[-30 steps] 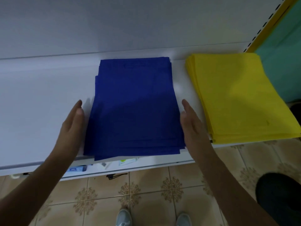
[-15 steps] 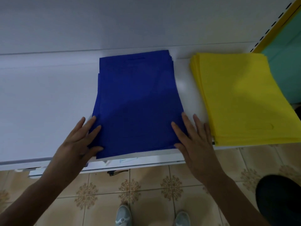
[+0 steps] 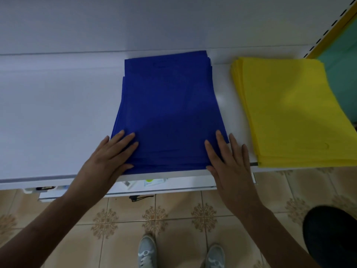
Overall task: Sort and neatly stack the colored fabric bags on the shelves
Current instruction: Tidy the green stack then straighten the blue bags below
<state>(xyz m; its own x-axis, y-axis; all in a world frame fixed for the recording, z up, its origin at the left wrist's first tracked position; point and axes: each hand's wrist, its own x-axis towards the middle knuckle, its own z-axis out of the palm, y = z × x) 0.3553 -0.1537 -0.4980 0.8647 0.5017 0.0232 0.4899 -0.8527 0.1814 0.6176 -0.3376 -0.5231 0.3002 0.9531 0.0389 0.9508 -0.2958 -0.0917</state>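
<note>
My fingers are lying straight and spread, gripping nothing. My left hand point(image 3: 108, 161) is pressing flat on the near left corner of the blue stack point(image 3: 168, 113); my right hand point(image 3: 229, 163) is pressing its near right corner. The blue stack is sitting on the white shelf point(image 3: 58, 113), its near edge at the shelf's front lip. The yellow stack point(image 3: 289, 113) is lying just beside it, to the right, apart.

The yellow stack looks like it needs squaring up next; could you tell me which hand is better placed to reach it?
Probably the right hand: it lies flat on the blue stack's near right corner, beside the yellow stack. The left hand rests on the far corner and would have to cross over.
</note>
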